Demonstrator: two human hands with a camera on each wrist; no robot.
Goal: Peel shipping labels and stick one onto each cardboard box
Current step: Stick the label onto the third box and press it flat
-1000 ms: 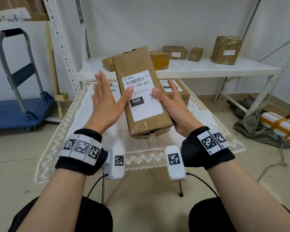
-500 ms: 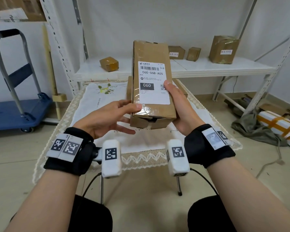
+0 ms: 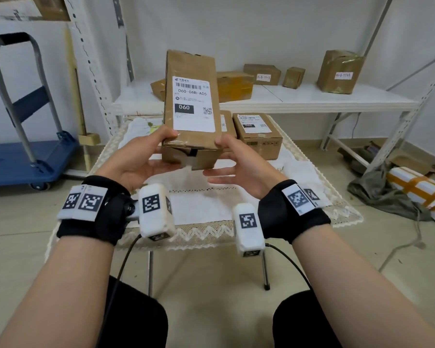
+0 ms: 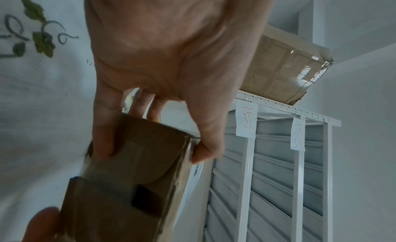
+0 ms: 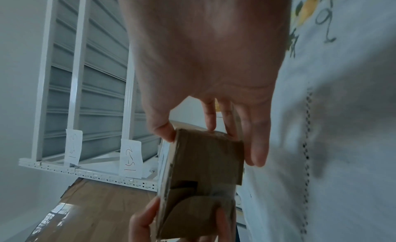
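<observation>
1. A person holds a long brown cardboard box (image 3: 190,106) up over a small table spread with a white lace-edged cloth (image 3: 201,212), its near end pinched between both hands.

2. The left hand (image 3: 138,156) has its thumb on the labelled face and its fingers curled under the box's near left corner; the left wrist view shows the same pinch across the box end.

3. The right hand (image 3: 239,167) grips the near right corner, thumb on top and fingers beneath, its palm well spread.

4. A white shipping label with barcode and a black "060" block (image 3: 192,104) already lies flat on the upper face of the held box, so this box looks finished.

5. Behind it on the table sits a shorter brown cardboard box (image 3: 259,135) that also carries a white label, with the edge of another labelled box just visible between the two.

6. Several small brown parcels stand on a white metal shelf (image 3: 312,99) beyond; two show small tags, the rest cannot be judged from here.

7. The held box's long axis runs away from the person and tilts upward at the far end, label face toward the head camera, print reading upright.

8. Judged from this, setting the box down is next.
</observation>
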